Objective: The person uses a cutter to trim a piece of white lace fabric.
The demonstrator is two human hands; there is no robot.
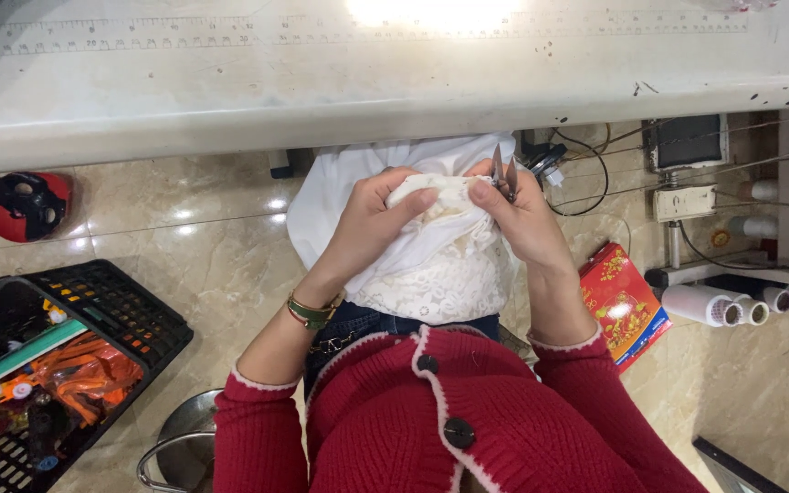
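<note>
We see the white lace garment (pixel 431 265) bunched over the lap, just below the table edge (pixel 230 137). Left hand (pixel 372 228) clenches a fold, holding it taut; right hand (pixel 522 219) pinches small snips (pixel 502 173) against the fabric there, blades up.

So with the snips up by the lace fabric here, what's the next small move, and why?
Probably bring the thread snips down to the bunched fold of white lace fabric. The right hand holds them with tips pointing up, clear of the cloth, while the left hand pinches the fold taut beside them.
</note>
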